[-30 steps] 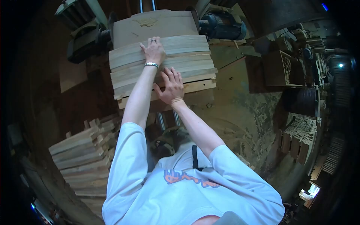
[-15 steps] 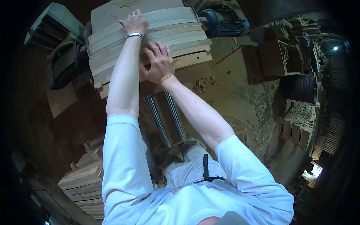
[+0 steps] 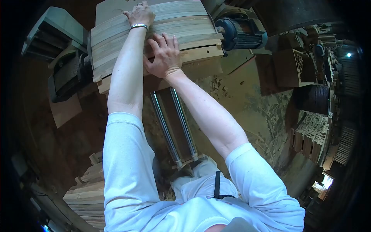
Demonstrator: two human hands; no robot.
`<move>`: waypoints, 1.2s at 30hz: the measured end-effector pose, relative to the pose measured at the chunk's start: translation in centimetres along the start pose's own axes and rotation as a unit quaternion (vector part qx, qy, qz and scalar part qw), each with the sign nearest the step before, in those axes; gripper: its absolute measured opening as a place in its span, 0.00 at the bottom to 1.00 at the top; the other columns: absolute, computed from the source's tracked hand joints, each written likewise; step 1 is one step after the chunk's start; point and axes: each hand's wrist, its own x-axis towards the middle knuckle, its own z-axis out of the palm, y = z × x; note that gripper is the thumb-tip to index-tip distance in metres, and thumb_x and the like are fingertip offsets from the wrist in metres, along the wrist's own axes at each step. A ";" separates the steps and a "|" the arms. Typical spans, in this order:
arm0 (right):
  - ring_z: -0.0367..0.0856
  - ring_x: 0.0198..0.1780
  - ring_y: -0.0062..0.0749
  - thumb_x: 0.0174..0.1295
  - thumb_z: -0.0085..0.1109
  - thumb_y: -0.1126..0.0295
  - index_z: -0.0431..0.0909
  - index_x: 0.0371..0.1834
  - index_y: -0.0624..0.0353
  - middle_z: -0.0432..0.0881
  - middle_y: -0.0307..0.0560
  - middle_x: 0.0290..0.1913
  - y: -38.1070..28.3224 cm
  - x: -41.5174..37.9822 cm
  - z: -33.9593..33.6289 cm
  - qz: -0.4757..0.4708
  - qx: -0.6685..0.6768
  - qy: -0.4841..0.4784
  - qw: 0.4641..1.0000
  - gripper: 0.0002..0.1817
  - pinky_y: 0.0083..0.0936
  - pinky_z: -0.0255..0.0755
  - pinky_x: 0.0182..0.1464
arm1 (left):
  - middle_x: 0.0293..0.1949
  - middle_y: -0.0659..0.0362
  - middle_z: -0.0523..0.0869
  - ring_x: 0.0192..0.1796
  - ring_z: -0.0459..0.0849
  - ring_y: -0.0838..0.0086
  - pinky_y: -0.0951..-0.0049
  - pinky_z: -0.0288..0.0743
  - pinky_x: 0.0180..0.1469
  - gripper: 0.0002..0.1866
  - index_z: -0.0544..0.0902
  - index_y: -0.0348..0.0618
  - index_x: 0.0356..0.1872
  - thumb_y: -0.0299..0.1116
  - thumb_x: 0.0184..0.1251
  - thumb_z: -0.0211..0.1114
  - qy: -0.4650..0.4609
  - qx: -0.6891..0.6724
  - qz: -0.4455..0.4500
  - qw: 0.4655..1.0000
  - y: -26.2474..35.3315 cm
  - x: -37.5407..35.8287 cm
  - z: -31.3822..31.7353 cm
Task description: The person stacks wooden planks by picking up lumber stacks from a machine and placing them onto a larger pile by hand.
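Workshop boards (image 3: 181, 21), box (image 3: 285, 69) of wood (image 3: 299, 62)

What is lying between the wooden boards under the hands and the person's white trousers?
Two shiny metal rails lie there, reaching from near the boards towards the trousers. The head view shows this.

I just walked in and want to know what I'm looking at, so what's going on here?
Someone is leaning over a row of wooden boards laid side by side, with both hands on them. The left hand rests toward the far side; the right hand is spread nearer the body. A blue motor sits just right of the boards, and two metal rails run below them toward the person.
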 end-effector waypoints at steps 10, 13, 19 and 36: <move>0.38 0.81 0.50 0.58 0.48 0.36 0.53 0.77 0.58 0.47 0.56 0.79 1.2 5.6 2.7 0.060 -0.083 -0.129 0.986 0.50 0.53 0.28 0.78 | 0.77 0.56 0.58 0.78 0.55 0.64 0.40 0.43 0.76 0.35 0.58 0.44 0.75 0.40 0.67 0.53 -0.009 -0.007 -0.041 0.999 0.0 4.6 -0.1; 0.38 0.81 0.50 0.59 0.47 0.35 0.51 0.77 0.59 0.46 0.56 0.79 0.9 5.1 2.0 0.064 -0.081 -0.127 0.986 0.50 0.54 0.27 0.78 | 0.77 0.54 0.58 0.78 0.56 0.61 0.39 0.42 0.76 0.33 0.61 0.42 0.74 0.39 0.67 0.51 0.020 -0.007 -0.025 0.999 0.6 4.4 0.4; 0.37 0.81 0.51 0.59 0.49 0.33 0.51 0.78 0.59 0.46 0.56 0.79 -1.3 -2.1 -1.7 0.071 -0.063 -0.155 0.983 0.52 0.54 0.27 0.78 | 0.61 0.54 0.79 0.69 0.70 0.62 0.27 0.52 0.65 0.20 0.74 0.43 0.56 0.45 0.72 0.50 0.087 -0.077 -0.022 0.993 1.4 -3.8 -1.3; 0.37 0.80 0.52 0.61 0.52 0.36 0.53 0.76 0.59 0.47 0.56 0.79 -8.7 -33.5 -17.2 0.089 -0.043 -0.179 0.979 0.48 0.53 0.29 0.78 | 0.65 0.55 0.70 0.71 0.62 0.61 0.40 0.47 0.70 0.28 0.69 0.56 0.68 0.52 0.70 0.53 0.088 -0.098 0.092 0.987 5.5 -41.0 -2.6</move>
